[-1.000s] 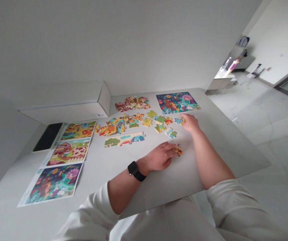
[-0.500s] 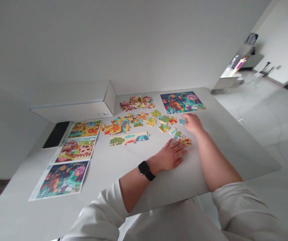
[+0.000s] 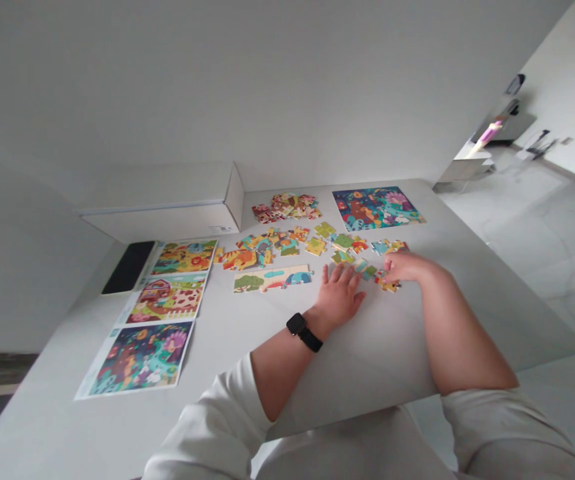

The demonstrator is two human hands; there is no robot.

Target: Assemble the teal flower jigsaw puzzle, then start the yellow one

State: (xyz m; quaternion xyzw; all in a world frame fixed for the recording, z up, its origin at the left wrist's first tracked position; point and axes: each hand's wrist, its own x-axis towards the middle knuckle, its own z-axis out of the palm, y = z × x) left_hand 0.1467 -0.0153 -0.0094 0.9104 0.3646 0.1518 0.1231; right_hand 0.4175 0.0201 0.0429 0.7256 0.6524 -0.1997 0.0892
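My left hand (image 3: 340,295) lies flat on the table with its fingers spread, a black watch on the wrist. Its fingertips are close to a blue-and-green puzzle piece (image 3: 366,269). My right hand (image 3: 405,267) bends its fingers down onto a yellow-orange puzzle piece (image 3: 390,285), partly hiding it; the fingertips seem to pinch its edge. Just beyond that hand lies a light-blue puzzle piece (image 3: 380,247). Loose green and yellow puzzle pieces (image 3: 341,242) are scattered to the left. A joined strip of puzzle pieces (image 3: 272,279) with a tree and a blue shape lies left of my left hand.
A dark forest picture (image 3: 377,208) lies at the back right. Heaps of pink-brown pieces (image 3: 290,206) and orange animal pieces (image 3: 247,257) sit mid-table. Three printed picture sheets (image 3: 167,300), a black phone (image 3: 128,268) and a white box (image 3: 162,220) occupy the left.
My right hand has moved from the light-blue piece toward me, onto the yellow-orange piece. My left hand has shifted left off the pieces, fingers spreading. The view has turned slightly left.
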